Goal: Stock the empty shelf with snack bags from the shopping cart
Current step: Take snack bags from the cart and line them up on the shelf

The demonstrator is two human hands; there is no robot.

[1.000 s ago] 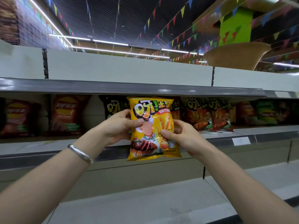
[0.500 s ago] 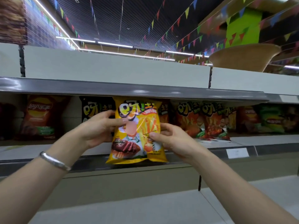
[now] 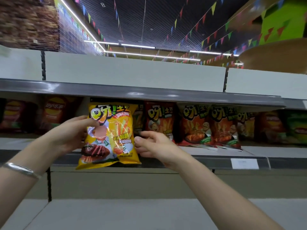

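A: Step in hand: placing. Yellow bag (image 3: 108, 135) is upright in front of the middle shelf (image 3: 216, 151), its bottom edge level with the shelf's front rail. Left hand (image 3: 71, 135) grips its left edge, thumb on the front. Right hand (image 3: 154, 145) sits just beside the right edge, fingers loosely curled, holding nothing; contact with the bag cannot be confirmed.

B: Target slot?

A: Probably the gap left of the red bag (image 3: 158, 123) and the orange bags (image 3: 209, 127), all standing in a row on that shelf. Next move, as I judge it: push the yellow bag back over the rail and stand it beside the red one, with the right hand steadying it so it does not tip.

B: Unclear items?

A: The cart is not in view. A dark bag behind the yellow one is mostly covered. Chip bags (image 3: 53, 113) at far left are blurred and in shadow. The gap's depth is hidden.
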